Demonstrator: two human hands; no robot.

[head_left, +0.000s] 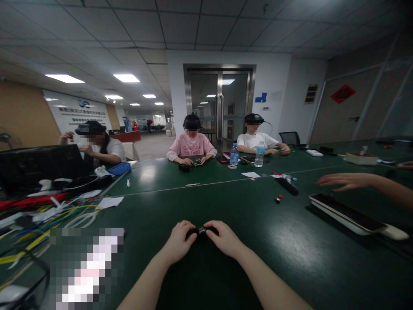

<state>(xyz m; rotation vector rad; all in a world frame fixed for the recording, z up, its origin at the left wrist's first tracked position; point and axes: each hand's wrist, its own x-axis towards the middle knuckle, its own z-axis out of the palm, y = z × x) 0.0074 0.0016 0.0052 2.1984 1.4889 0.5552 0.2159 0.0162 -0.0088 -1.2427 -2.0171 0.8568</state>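
Note:
Low in the middle of the head view, a small dark object with a shiny metallic middle [201, 230] is held just over or on the green table [155, 206]. My left hand [180, 242] has its fingers and thumb closed around the object's left end. On the right end, my right hand [223, 239] grips in the same way, its fingertips close to those of the left. The fingers cover most of the object, so its full shape is hidden.
Cables [80, 219] and papers lie at the left. Two bottles [234, 156] stand farther back, near a dark tool [286, 185]. At the right, another person's hand [348, 181] hovers by a phone on a white stand [348, 213]. Three people sit across the table.

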